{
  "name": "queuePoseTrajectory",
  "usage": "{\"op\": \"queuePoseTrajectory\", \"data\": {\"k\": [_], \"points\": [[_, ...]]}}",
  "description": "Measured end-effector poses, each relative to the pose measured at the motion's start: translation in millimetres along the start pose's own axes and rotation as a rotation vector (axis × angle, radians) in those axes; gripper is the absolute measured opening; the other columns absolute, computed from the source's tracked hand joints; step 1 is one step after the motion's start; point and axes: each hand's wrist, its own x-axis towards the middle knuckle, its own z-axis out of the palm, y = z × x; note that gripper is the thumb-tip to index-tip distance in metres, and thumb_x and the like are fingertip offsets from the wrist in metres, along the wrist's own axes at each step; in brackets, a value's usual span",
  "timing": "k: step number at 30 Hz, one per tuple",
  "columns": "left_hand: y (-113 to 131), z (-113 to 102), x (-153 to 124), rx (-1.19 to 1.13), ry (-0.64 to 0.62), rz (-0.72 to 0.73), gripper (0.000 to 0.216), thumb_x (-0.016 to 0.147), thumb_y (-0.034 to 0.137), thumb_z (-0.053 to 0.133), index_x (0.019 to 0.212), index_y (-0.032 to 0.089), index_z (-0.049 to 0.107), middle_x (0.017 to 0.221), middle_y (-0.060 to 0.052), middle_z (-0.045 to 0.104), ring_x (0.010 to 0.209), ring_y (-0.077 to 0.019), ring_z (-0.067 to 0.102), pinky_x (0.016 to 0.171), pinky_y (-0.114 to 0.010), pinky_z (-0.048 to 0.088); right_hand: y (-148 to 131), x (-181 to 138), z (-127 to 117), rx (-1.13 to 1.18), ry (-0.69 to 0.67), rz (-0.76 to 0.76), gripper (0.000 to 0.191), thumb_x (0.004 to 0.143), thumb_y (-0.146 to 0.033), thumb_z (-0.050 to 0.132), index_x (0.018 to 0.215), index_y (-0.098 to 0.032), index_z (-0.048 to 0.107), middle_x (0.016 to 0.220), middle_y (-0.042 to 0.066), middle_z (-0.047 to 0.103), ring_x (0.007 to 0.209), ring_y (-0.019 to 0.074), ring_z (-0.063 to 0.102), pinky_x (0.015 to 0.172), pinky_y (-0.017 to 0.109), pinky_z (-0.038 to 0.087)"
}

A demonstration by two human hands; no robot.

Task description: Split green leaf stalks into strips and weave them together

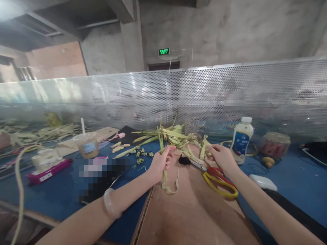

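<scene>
The left hand (160,162) grips a bunch of leaf strips (161,143) upright over the brown board (194,207). The right hand (221,156), fingers curled, reaches into the loose leaf pile (184,137) beside the scissors (217,177), seemingly choosing another strip to add.

A craft workshop in a bare concrete hall

Perforated silver metal partition (204,92), green exit sign (164,51), blue-covered worktable (293,177) (strewn with pale green leaf strips (173,136)).

From my remote seat: red-and-yellow-handled scissors (217,177) lie on the brown wooden board (194,211), leaf strips (178,137) behind; a white plastic bottle (241,139) right, what seems an iced-drink cup (85,144) left.
</scene>
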Motion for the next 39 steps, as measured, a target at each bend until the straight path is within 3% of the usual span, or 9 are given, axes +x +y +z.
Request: {"op": "queuePoseTrajectory", "data": {"k": [2, 4, 7, 10, 14, 22, 25, 33, 39], "points": [[0.5, 0.9, -1.5, -0.001, -0.025, -0.002, 0.051, 0.067, 0.055, 0.055, 0.1, 0.015, 0.061, 0.066, 0.002, 0.046, 0.038, 0.0005, 0.021, 0.036, -0.018, 0.011, 18.8, 8.8, -2.9, -0.35, 0.081, -0.044, 0.032, 0.07, -0.031, 0.056, 0.092, -0.009, 0.062, 0.085, 0.015, 0.061, 0.075, 0.0233, 0.053, 0.064, 0.032, 0.039], [2.2, 3.4, -5.1, 0.015, -0.052, 0.008, 0.051, 0.068, 0.056, 0.053, 0.097, 0.015, 0.061, 0.062, 0.003, 0.044, 0.037, 0.0, 0.02, 0.036, -0.019, 0.011, 33.7, 9.9, 4.2, -0.609, 0.231, -0.204, 0.035, 0.073, -0.03, 0.054, 0.103, -0.013, 0.06, 0.108, 0.018, 0.053, 0.094, 0.0296, 0.046, 0.072, 0.038, 0.036], [5.2, 8.1, -10.9, 0.055, -0.091, 0.032, 0.05, 0.07, 0.056, 0.051, 0.095, 0.014, 0.062, 0.058, 0.003, 0.044, 0.037, -0.0008, 0.021, 0.037, -0.019, 0.012, 42.2, 6.4, 27.7, -0.748, 0.122, -0.353, 0.024, 0.075, -0.036, 0.052, 0.089, -0.023, 0.066, 0.113, 0.011, 0.05, 0.098, 0.0296, 0.04, 0.075, 0.039, 0.033], [6.7, 10.8, -13.4, 0.099, -0.096, 0.015, 0.05, 0.071, 0.056, 0.048, 0.095, 0.014, 0.062, 0.057, 0.002, 0.046, 0.038, -0.0019, 0.023, 0.037, -0.019, 0.012, 34.5, 8.2, 52.1, -0.779, 0.0, -0.339, 0.026, 0.075, -0.042, 0.051, 0.08, -0.024, 0.069, 0.109, 0.01, 0.052, 0.098, 0.0298, 0.039, 0.075, 0.038, 0.032], [5.8, 9.1, -12.0, 0.119, -0.096, 0.0, 0.052, 0.071, 0.057, 0.048, 0.095, 0.014, 0.062, 0.055, 0.002, 0.045, 0.038, -0.0025, 0.023, 0.038, -0.02, 0.011, 20.5, 20.1, 67.8, -0.78, -0.069, -0.32, 0.025, 0.078, -0.032, 0.048, 0.072, -0.019, 0.068, 0.099, 0.012, 0.056, 0.096, 0.0278, 0.041, 0.075, 0.037, 0.03], [3.9, 7.4, -11.0, 0.141, -0.109, 0.009, 0.051, 0.073, 0.057, 0.045, 0.095, 0.014, 0.063, 0.056, 0.002, 0.044, 0.038, -0.0023, 0.022, 0.038, -0.02, 0.011, 42.3, 40.6, 43.5, -0.594, 0.302, -0.164, 0.03, 0.078, -0.038, 0.044, 0.084, -0.017, 0.065, 0.098, 0.011, 0.056, 0.089, 0.0266, 0.041, 0.068, 0.033, 0.029], [5.1, 8.4, -11.4, 0.14, -0.106, -0.002, 0.049, 0.072, 0.055, 0.048, 0.094, 0.014, 0.063, 0.056, 0.002, 0.044, 0.038, -0.002, 0.022, 0.037, -0.019, 0.011, 46.3, 41.7, 30.9, -0.639, 0.362, -0.222, 0.036, 0.076, -0.041, 0.048, 0.1, -0.016, 0.061, 0.106, 0.012, 0.051, 0.092, 0.0268, 0.038, 0.069, 0.034, 0.029], [4.4, 7.6, -8.2, 0.116, -0.054, -0.016, 0.046, 0.07, 0.054, 0.052, 0.088, 0.013, 0.064, 0.052, 0.003, 0.044, 0.036, -0.0009, 0.022, 0.036, -0.018, 0.013, 52.2, 24.9, 55.8, -0.636, 0.002, -0.408, 0.021, 0.065, -0.043, 0.061, 0.065, -0.024, 0.068, 0.098, 0.006, 0.057, 0.095, 0.0268, 0.039, 0.076, 0.035, 0.027], [4.0, 6.5, -8.7, 0.113, -0.078, -0.016, 0.043, 0.071, 0.052, 0.051, 0.088, 0.014, 0.062, 0.054, 0.003, 0.044, 0.036, -0.0011, 0.022, 0.037, -0.018, 0.014, 47.7, 30.9, 46.6, -0.659, 0.063, -0.254, 0.008, 0.064, -0.023, 0.056, 0.059, -0.021, 0.063, 0.086, 0.006, 0.063, 0.09, 0.0259, 0.046, 0.068, 0.031, 0.029]]}}
